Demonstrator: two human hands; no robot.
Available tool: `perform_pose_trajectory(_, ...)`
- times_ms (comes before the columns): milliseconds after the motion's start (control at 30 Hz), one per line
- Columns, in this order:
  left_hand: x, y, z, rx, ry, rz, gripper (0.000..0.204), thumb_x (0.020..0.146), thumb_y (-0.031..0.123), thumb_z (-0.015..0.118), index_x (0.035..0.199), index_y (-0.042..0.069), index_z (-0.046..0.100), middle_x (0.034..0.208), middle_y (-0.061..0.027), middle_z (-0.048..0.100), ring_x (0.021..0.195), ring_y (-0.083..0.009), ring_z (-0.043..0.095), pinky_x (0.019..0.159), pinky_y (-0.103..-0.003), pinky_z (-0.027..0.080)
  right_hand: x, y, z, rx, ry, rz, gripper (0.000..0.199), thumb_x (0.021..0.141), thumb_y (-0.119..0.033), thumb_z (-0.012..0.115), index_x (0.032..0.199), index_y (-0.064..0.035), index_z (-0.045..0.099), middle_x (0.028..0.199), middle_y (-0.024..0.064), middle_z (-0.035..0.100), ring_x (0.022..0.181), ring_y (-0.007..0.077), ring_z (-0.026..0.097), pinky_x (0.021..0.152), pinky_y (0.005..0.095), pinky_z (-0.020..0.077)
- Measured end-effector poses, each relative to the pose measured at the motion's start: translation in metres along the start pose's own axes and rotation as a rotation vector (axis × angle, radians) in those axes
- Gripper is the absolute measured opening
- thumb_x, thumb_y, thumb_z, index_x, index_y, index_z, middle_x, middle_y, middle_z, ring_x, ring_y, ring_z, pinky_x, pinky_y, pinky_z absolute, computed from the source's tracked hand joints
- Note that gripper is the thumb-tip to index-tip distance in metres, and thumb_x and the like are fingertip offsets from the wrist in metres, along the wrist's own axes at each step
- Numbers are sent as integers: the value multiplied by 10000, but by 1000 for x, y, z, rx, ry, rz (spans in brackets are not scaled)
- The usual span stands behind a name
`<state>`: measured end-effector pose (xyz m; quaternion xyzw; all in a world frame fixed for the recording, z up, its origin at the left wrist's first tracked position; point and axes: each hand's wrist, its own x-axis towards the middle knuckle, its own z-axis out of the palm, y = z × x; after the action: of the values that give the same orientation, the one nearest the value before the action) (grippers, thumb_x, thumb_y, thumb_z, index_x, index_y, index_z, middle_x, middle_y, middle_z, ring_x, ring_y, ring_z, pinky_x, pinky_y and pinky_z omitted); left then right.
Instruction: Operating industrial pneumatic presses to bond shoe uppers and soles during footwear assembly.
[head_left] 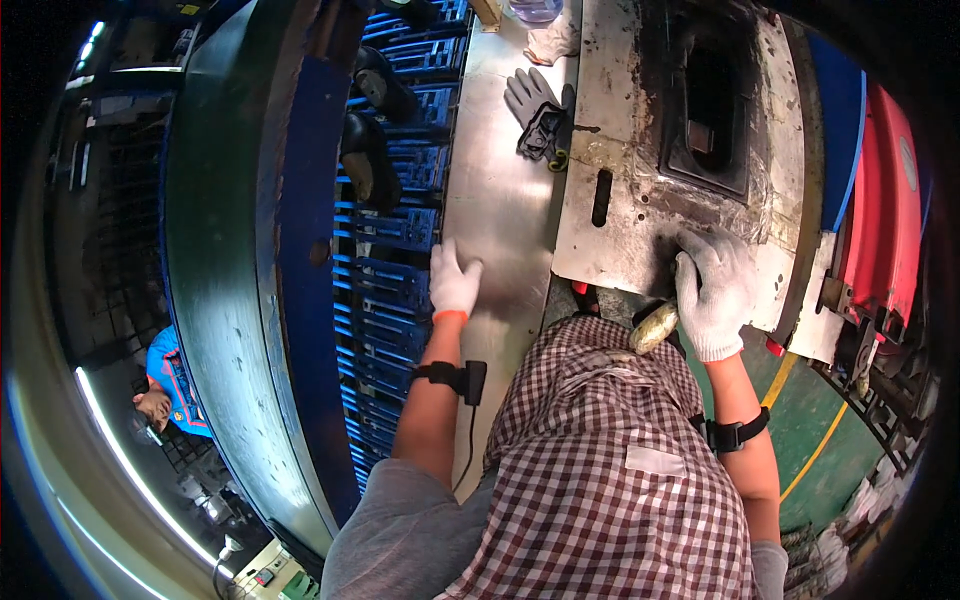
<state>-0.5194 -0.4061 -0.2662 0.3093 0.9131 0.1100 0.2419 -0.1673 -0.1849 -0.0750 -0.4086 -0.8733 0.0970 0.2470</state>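
My left hand (456, 283), in a white knit glove, lies at the left edge of a smooth metal bench (500, 225). Its thumb is apart from the fingers, and nothing shows in it. White-gloved too, my right hand (718, 290) is curled over the near edge of a stained metal plate (610, 245). A tan, wrapped-looking handle (655, 328) sticks out from under its fingers toward my apron. The hand seems closed on this handle; whatever it joins is hidden by the hand.
Blue slatted racks (395, 290) run along the left, with dark shoe-like things (370, 165) on them. A grey-and-black glove (535, 115) lies on the bench. The plate has a black-rimmed opening (712, 110). A red panel (885, 210) stands right. Another person (175, 385) is far left.
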Motion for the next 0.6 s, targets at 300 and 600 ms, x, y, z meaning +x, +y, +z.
perform_pose_trajectory(300, -26, 14, -8, 234, -32, 35, 1112, 675, 376, 966, 1559, 82, 359, 1416, -260, 491, 1300, -459, 544, 1096, -530, 496, 0, -3, -3, 17, 10, 11, 217, 900, -157, 771, 1110, -108, 782, 971, 126, 722, 958, 341, 691, 867, 469, 541)
perform_pose_trajectory(600, -24, 29, -18, 277, -129, -83, 1239, 697, 382, 962, 1668, 116, 239, 1574, -278, 423, 1414, -448, 504, 1170, -496, 468, 0, -2, -9, -26, 32, 11, 150, 900, -195, 755, 1036, -137, 777, 890, 77, 712, 906, 297, 681, 817, 449, 534)
